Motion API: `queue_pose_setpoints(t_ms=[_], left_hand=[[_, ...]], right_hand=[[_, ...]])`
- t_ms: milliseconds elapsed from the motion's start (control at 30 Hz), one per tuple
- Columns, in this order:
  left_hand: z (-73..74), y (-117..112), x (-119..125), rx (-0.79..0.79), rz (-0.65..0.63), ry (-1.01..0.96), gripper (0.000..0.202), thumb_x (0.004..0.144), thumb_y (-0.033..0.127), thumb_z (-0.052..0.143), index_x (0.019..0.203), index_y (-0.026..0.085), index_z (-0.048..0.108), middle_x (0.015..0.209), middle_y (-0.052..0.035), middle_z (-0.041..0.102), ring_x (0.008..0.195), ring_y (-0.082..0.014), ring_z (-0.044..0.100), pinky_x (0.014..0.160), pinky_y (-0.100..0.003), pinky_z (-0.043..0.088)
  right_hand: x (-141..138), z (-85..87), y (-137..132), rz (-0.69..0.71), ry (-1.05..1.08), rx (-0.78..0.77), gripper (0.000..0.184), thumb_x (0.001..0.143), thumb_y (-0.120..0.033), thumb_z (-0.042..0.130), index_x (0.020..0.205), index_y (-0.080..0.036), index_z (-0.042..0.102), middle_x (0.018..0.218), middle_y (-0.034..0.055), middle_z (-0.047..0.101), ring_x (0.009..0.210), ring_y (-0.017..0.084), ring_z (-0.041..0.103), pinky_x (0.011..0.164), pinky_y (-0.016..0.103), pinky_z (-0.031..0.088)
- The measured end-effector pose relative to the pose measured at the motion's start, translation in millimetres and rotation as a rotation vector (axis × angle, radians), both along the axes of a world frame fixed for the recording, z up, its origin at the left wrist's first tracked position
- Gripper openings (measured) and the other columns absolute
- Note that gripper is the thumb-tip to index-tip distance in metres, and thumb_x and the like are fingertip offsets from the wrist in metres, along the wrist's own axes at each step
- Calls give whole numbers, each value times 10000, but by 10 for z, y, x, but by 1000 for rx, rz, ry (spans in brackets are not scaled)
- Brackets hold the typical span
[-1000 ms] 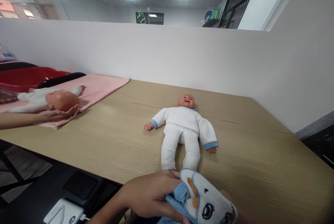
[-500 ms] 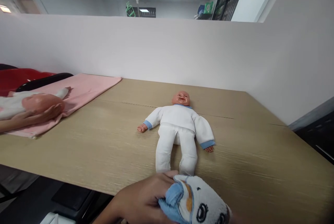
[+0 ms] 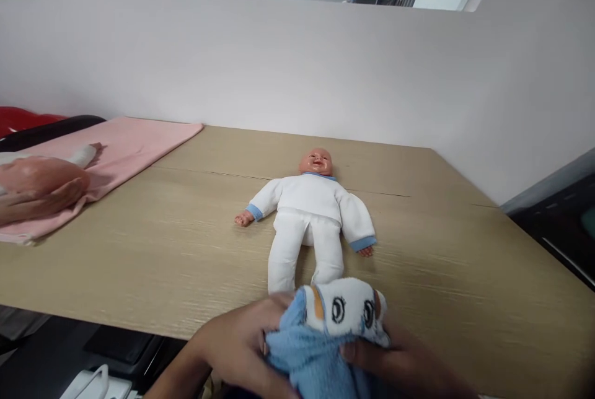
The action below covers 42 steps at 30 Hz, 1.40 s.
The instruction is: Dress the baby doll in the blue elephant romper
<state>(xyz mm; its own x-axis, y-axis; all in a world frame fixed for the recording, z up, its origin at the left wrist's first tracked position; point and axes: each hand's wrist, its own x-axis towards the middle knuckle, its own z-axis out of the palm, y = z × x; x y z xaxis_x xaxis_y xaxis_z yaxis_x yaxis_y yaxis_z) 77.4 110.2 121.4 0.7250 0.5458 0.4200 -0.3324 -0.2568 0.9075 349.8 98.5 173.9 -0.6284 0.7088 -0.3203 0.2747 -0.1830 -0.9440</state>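
A bunched blue and white terry cloth garment (image 3: 320,355) with embroidered eyes is held up at the table's front edge. My left hand (image 3: 248,343) grips its left side, with the thumb and fingers around the fabric. My right hand (image 3: 395,349) holds the right side, its thumb pressed on the blue part. Just beyond, a baby doll (image 3: 309,201) lies on its back, head away from me, arms spread. It wears a white top with blue cuffs and collar over white legs. The cloth hides its feet.
On the left, another doll (image 3: 41,179) rests on a pink blanket (image 3: 153,132), with another person's hand (image 3: 51,201) under its head. A red and black object (image 3: 51,129) stands behind. A white wall (image 3: 297,64) borders the wooden table (image 3: 162,250). A white item (image 3: 97,383) is below.
The garment has been turned, so more of its blue side and both embroidered eyes show. My right hand has come into clearer view. The head camera has tilted down.
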Motion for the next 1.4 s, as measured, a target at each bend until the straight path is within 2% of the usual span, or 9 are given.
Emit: queue_pose_setpoints(t_ms=[100, 200, 333, 533, 733, 900, 1067, 1200, 1400], left_hand=[[-11, -30, -160, -207, 82, 65, 601, 934, 666, 887, 1239, 155, 808, 1030, -95, 794, 983, -264, 764, 1040, -434, 625], [-91, -61, -253, -348, 104, 117, 632, 1001, 722, 782, 1293, 161, 790, 951, -77, 772, 867, -240, 745, 959, -411, 639], [-25, -83, -270, -296, 154, 196, 555, 1047, 677, 749, 1259, 168, 812, 1080, -85, 787, 950, -228, 705, 948, -337, 606], [120, -134, -212, -457, -133, 158, 650, 708, 609, 1062, 1115, 136, 883, 1003, -87, 802, 813, -198, 662, 771, -270, 593], [-23, -343, -245, -604, 203, -4, 593, 798, 582, 1009, 1157, 129, 878, 1006, -102, 813, 884, -194, 696, 823, -237, 579], [42, -593, -244, -657, 303, 94, 542, 864, 535, 980, 1220, 147, 856, 1100, -99, 820, 956, -205, 710, 906, -264, 578], [113, -699, -174, -620, 602, 253, 432, 888, 471, 920, 1156, 157, 791, 1068, -73, 810, 936, -218, 689, 845, -283, 572], [181, -723, -179, -467, 768, 399, 335, 912, 329, 765, 1216, 225, 669, 1048, -9, 745, 956, -227, 687, 867, -305, 540], [149, -677, -184, -281, 939, 844, 295, 986, 351, 587, 1260, 245, 565, 1053, -68, 802, 1022, -357, 765, 870, -390, 471]], right_hand=[[-92, 124, 73, 106, 46, 49, 869, 901, -723, 865, 1584, -213, 694, 1596, 171, 707, 1494, 406, 652, 1307, 557, 488], [-134, 174, 108, 231, 85, 57, 1080, 671, -583, 1073, 1608, -229, 670, 1563, 149, 721, 1419, 410, 687, 1294, 554, 500], [-103, 143, 68, 214, 106, 21, 886, 717, -607, 1046, 1476, -241, 773, 1395, 106, 810, 1310, 378, 747, 1185, 504, 598], [-97, 117, 44, 23, 78, 23, 834, 882, -818, 846, 1451, -212, 781, 1382, 141, 823, 1332, 386, 753, 1242, 567, 562], [-158, 177, -21, 101, 12, 46, 819, 976, -813, 738, 1545, -224, 734, 1495, 153, 780, 1429, 400, 706, 1284, 579, 522], [-325, 239, -107, 144, 121, 118, 917, 715, -484, 1060, 1534, -267, 710, 1502, 95, 768, 1391, 376, 719, 1217, 502, 573], [-544, 160, -175, -15, 21, 369, 580, 777, -244, 859, 1351, -238, 773, 1313, 70, 835, 1182, 299, 784, 1046, 409, 640], [-667, 61, -173, -197, -230, 552, 81, 849, -228, 673, 893, -220, 741, 868, 51, 822, 821, 258, 757, 751, 349, 575], [-817, 16, -97, -88, -430, 588, 97, 883, -174, 624, 809, -236, 631, 830, 12, 803, 685, 189, 660, 695, 319, 431]])
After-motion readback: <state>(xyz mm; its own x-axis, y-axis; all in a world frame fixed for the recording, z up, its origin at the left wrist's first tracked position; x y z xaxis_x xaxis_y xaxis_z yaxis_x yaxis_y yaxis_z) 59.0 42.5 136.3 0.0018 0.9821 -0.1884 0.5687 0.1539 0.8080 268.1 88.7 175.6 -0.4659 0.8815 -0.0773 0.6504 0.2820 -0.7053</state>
